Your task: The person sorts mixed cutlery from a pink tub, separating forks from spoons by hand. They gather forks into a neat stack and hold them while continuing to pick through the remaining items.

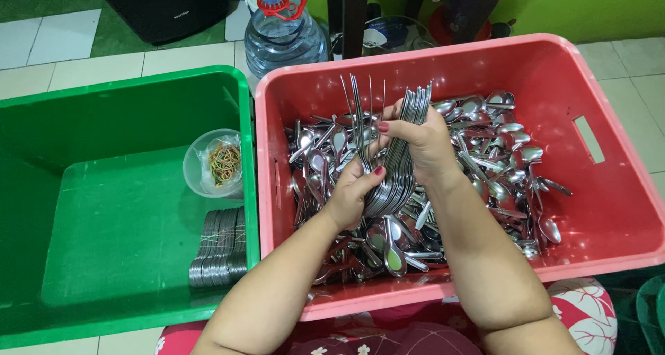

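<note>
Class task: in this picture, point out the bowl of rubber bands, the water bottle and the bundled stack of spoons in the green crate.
bowl of rubber bands [208, 162], head view, on its clear rim
water bottle [285, 43], head view, on its shoulder
bundled stack of spoons [220, 247], head view, on the handles

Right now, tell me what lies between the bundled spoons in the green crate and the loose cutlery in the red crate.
In the head view, only the two crate walls: the green crate rim and the red crate side, standing side by side.

Two bare forearms, painted nails, floral lap

Left hand [352, 192] and right hand [424, 142] show dark red polish on the thumbnails; no sleeves, rings or watch visible on either arm, and down below there's red clothing [585, 313] printed with white leaves and small flowers
</note>
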